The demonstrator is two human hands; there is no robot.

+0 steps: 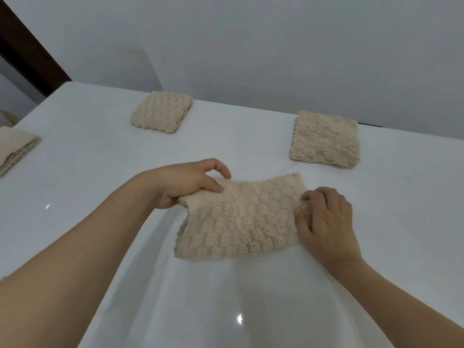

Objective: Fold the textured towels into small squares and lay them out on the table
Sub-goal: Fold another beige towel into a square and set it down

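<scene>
You are in the middle of folding one beige towel with a bumpy, textured pile (241,219), which lies on the glossy white surface (100,172) a little nearer to its near edge than to its far edge, about midway between left and right. The towel is already a folded strip, wider than deep, so I judge that one more fold across the width is left to make a small square.

Your left hand (185,182) holds the left end of the strip: the thumb lies on top and the fingers go under the cloth, so this grip pinches the end, which is lifted a little and curls. Your right hand (326,219) is at the right end; the fingers are bent onto the cloth and seem to press or pinch its edge, but I cannot tell if any finger is under it.

Two finished beige folded squares lie toward the far edge, one at the far left (162,113) and one at the far right (325,139). A pile of beige towels (15,149) sits at the left edge.

The next move, as I judge it, asks you to carry the left end over to the right end, align the edges, and flatten it.
</scene>
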